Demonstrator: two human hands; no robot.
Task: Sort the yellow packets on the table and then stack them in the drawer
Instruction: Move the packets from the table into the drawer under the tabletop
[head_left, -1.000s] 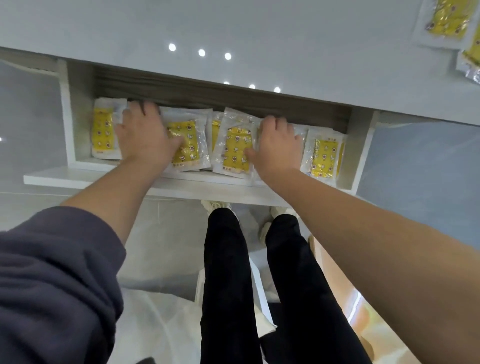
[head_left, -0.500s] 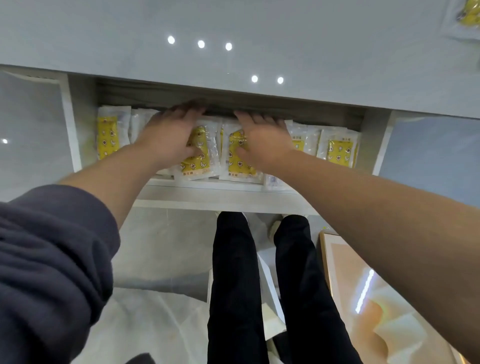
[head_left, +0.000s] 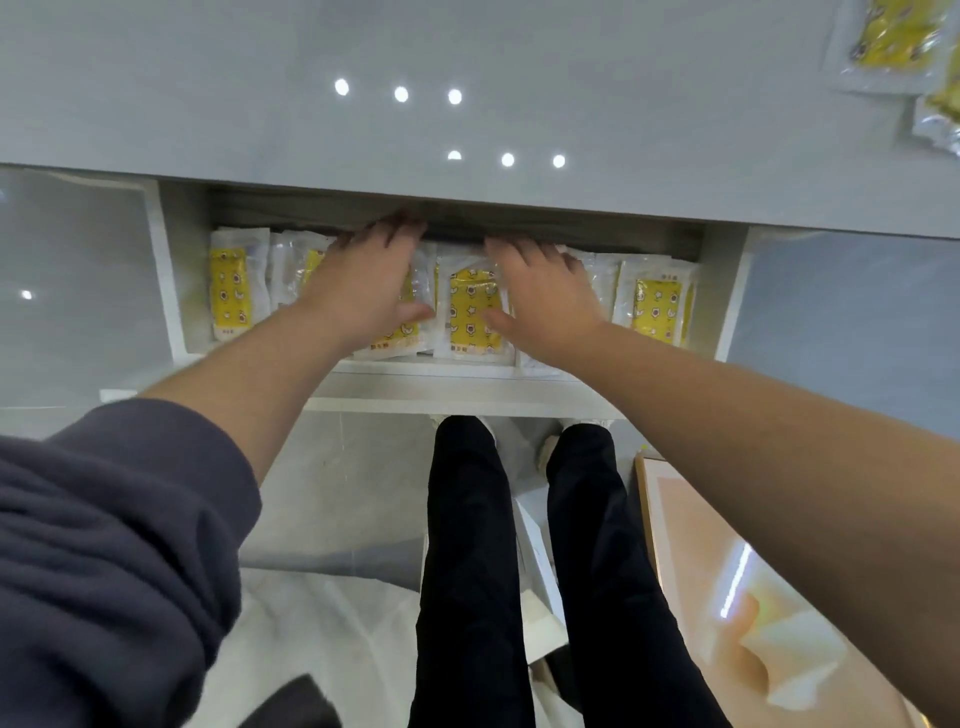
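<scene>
Deeper under table edge (head_left: 467, 203) — left hand (head_left: 363, 283), right hand (head_left: 548, 299) flat on packets (head_left: 470, 317)

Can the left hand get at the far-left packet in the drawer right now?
Probably yes: the far-left packet lies uncovered in the open drawer, beside the left hand, which lies flat with straight fingers and holds nothing.

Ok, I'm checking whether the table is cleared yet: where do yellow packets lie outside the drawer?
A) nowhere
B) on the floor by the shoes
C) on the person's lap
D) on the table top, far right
D: a few loose packets lie on the table top at its far right corner, while the left hand and right hand lie flat on the row of packets in the drawer.
</scene>
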